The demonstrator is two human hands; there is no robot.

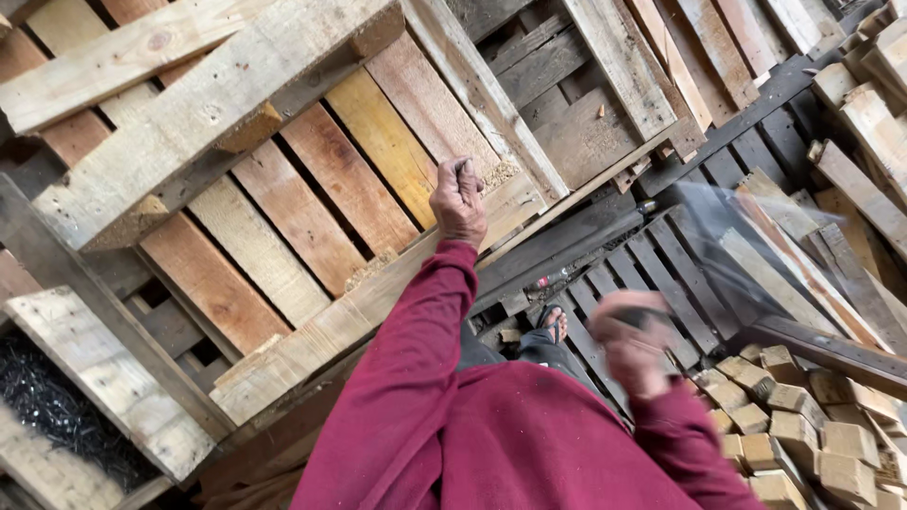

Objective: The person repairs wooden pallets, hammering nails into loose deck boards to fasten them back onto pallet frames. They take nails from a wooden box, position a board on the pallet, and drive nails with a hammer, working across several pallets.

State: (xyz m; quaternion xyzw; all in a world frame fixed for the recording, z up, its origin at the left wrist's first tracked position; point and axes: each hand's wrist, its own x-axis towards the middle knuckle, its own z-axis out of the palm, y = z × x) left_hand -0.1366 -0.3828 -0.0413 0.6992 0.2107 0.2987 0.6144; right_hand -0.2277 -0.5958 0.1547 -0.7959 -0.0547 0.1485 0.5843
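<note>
- Far left, low: a wooden box [104,378] with pale plank walls holds a dark mass of black nails [57,416]. Judged to be stock kept within the left arm's reach. One box seen; nails too many and too small to count.
- Upper left to centre: a wooden pallet [283,217] lies tilted across the view, its slats running side by side under a pale cross board. About six slats show on this face, some reddish, one yellowish. A second pale assembly of boards and blocks [189,104] rests on top of it at the upper left.
- Centre: the left hand [460,200], on a maroon sleeve, is closed into a fist with its fingertips pinched together against the pallet's near edge board [378,293]. It appears to steady a small item there, perhaps a nail, but the item is too small to confirm.
- Centre, low: one sandalled foot [554,326] stands on dark slatted boards, bracing the person beside the pallet.
- Right of centre: the right hand [631,340] is raised and motion-blurred. Its grip looks closed around a dark handle, and a smeared dark streak [727,227] runs up and right from it. Judged a hammer in swing; the tool cannot be identified with certainty.
- Lower right: a heap of small wooden blocks [812,425], more than fifteen visible, lies loose near the right hand.
- Upper right: further weathered pallets [661,66] lie stacked and overlapping; count cannot be told.
</note>
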